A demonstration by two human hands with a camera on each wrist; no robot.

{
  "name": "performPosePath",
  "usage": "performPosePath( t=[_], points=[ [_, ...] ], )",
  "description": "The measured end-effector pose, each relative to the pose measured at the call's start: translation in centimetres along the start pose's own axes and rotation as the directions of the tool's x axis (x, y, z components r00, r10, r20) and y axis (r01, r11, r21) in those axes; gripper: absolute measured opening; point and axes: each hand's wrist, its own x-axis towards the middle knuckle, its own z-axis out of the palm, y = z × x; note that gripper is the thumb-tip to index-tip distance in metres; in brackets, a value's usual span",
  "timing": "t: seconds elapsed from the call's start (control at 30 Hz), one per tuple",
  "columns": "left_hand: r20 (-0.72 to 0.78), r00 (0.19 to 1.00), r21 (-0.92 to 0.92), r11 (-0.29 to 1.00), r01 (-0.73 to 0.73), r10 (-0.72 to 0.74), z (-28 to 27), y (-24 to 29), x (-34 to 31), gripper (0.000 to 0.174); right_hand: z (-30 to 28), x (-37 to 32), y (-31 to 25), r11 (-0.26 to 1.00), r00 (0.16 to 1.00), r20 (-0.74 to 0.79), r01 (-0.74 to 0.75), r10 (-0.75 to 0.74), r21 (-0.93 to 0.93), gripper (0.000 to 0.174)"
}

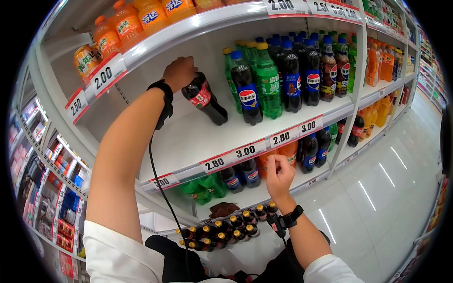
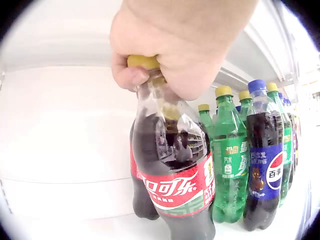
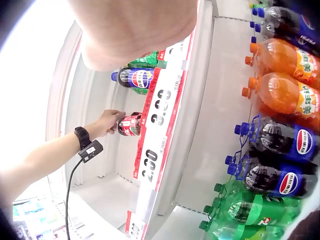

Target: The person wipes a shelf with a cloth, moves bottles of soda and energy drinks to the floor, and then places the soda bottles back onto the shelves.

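Cola bottle: a dark cola bottle (image 1: 204, 99) with a red label and a yellow cap, in the upper middle of the head view. It is tilted, cap up and to the left, base down and to the right over the white shelf (image 1: 198, 137). Whether the base touches the shelf cannot be told.
Left hand: the left hand (image 1: 179, 71) is at the bottle's top. In the left wrist view its fingers (image 2: 131, 75) are curled round the cap and neck from above, grasping the bottle.
Left arm: bare forearm stretched up from the lower left of the frame into the shelf bay, nearly straight, with a black band at the wrist and a black cable (image 1: 160, 188) hanging from it.
Neighbours: just to the right of the cola stand a blue-capped Pepsi bottle (image 1: 247, 92) and green bottles (image 1: 268, 82) with yellow caps, all upright on the same shelf.
Right hand: the right hand (image 1: 278, 172) is raised at the lower middle of the frame, apart from the cola, in front of the shelf's edge. Its fingers are clenched into a loose fist with nothing seen in them.
Price rail: the red and white price rail (image 1: 245, 152) runs along the shelf edge just above the right hand, reading 2.80 and 3.00.
Upper shelf: orange bottles (image 1: 127, 21) at the upper left.
Floor: glossy pale floor (image 1: 387, 188) at the lower right.
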Motion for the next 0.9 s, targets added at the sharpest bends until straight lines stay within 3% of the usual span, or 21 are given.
performPosePath(
  t=[0.13,0.23,0.33,0.43,0.6,0.7,0.87,0.9],
  points=[
    [-0.046,0.995,0.052,0.995,-0.083,0.086,-2.4,1.8,-2.0,0.023,0.0,-0.4,-0.3,0.999,0.998,0.035,-0.052,0.052,-0.004,0.010],
    [0.011,0.976,0.122,0.968,-0.218,0.218,-3.7,2.9,-3.4,0.021,0.4,-0.7,0.0,0.999,0.999,0.026,0.027,-0.026,-0.029,0.010],
    [0.030,0.948,0.194,0.929,-0.316,0.316,-4.6,3.8,-5.3,0.022,0.7,-1.1,-0.9,1.000,0.997,0.075,-0.015,0.015,-0.004,0.010],
    [0.035,0.926,0.211,0.903,-0.374,0.375,-5.8,4.3,-6.9,0.023,0.9,-1.5,-1.5,1.000,0.996,0.094,-0.001,0.004,-0.031,0.009],
    [-0.016,0.936,0.177,0.922,-0.345,0.353,-7.7,4.3,-8.7,0.024,0.7,-1.7,-1.8,0.997,0.994,0.103,0.051,-0.045,-0.058,0.007],
    [-0.019,0.900,0.235,0.877,-0.419,0.435,-10.8,4.2,-10.0,0.023,0.8,-2.1,-1.7,0.992,0.992,0.105,0.082,-0.072,-0.095,0.006],
    [-0.216,0.858,0.146,0.884,-0.444,0.467,-15.2,5.3,-14.1,0.026,0.5,-2.0,-2.1,0.994,0.993,0.100,0.067,-0.059,-0.082,0.008],
    [-0.293,0.806,0.173,0.858,-0.484,0.514,-16.1,5.6,-15.1,0.022,0.4,-1.9,-2.1,0.996,0.995,0.092,0.051,-0.044,-0.080,0.008]
  ],
)
